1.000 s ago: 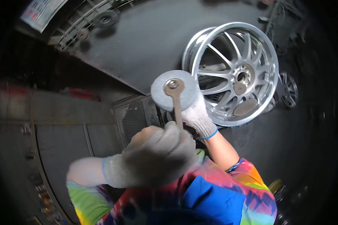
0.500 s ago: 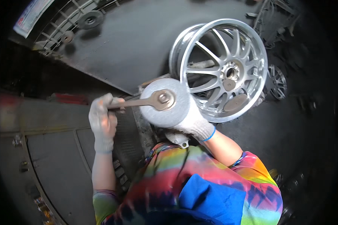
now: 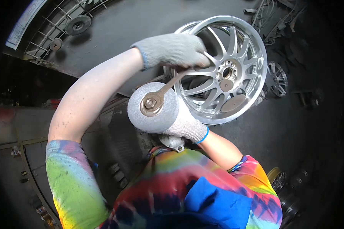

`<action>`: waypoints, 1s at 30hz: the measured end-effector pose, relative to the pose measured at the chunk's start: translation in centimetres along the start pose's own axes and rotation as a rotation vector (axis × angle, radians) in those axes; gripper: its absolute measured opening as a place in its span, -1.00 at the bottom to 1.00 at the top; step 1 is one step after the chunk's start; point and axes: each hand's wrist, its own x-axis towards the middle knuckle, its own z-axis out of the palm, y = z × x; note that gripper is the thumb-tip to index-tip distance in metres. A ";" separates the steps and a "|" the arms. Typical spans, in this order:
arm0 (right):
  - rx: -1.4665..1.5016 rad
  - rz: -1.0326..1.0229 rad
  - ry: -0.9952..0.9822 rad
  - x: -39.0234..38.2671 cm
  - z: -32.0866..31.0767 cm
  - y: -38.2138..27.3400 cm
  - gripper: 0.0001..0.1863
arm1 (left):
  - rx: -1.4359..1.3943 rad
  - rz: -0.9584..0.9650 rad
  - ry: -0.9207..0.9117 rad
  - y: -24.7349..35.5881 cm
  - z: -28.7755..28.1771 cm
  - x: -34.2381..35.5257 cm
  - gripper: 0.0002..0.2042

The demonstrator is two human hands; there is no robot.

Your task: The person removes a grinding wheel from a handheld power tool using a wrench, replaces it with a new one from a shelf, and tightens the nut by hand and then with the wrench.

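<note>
A grey abrasive wheel (image 3: 149,124) faces me, with a round metal flange and a hex nut (image 3: 150,103) at its centre. The ring end of a brown metal wrench (image 3: 174,81) sits around the nut, and its handle slants up to the right. My gloved left hand (image 3: 175,51) is closed around the handle's far end, above the abrasive wheel. Against the abrasive wheel's right side lies my gloved right hand (image 3: 185,124); its fingers are hidden behind the abrasive wheel. A pale metal machine housing (image 3: 172,142) shows just below, close to my shirt.
A silver multi-spoke car rim (image 3: 261,61) stands at the upper right. A small brown disc (image 3: 226,85) and a larger one (image 3: 233,103) rest on it. Another rim (image 3: 279,79) is further right. A wire rack (image 3: 49,34) with round discs stands at the far left.
My left hand has swung the wrench handle from the left of the nut up over to its upper right. The abrasive wheel appears slightly further left in view.
</note>
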 end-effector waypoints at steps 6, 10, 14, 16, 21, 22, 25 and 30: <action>0.435 0.011 -0.002 -1.0 0.7 -0.4 -0.26 | 0.150 0.198 0.072 9.8 0.4 0.1 -0.82; 0.573 0.089 0.097 -1.4 -1.3 1.1 -0.20 | 0.198 0.083 -0.079 17.0 -0.4 -4.1 -0.88; -0.080 -0.051 0.070 -0.3 -3.3 0.3 -0.18 | 0.196 0.086 0.495 17.0 4.1 -9.0 -0.83; -0.090 -0.107 0.079 -0.1 -3.0 1.0 -0.22 | 0.199 0.008 0.648 17.5 5.6 -9.5 -0.80; -0.109 -0.110 -0.007 -1.5 -3.9 -1.8 -0.13 | 0.301 0.147 0.522 18.0 7.3 -11.3 -0.79; -0.061 -0.083 -0.058 -1.7 -3.9 -2.2 -0.10 | 0.318 0.178 0.517 17.9 7.6 -11.5 -0.78; 0.062 -0.075 -0.125 -2.0 -4.0 -2.3 -0.10 | 0.369 0.295 0.516 17.7 8.1 -12.5 -0.79; 0.521 0.022 -0.093 -2.0 -3.0 -1.7 -0.13 | 0.145 0.063 0.644 18.7 8.3 -13.9 -0.94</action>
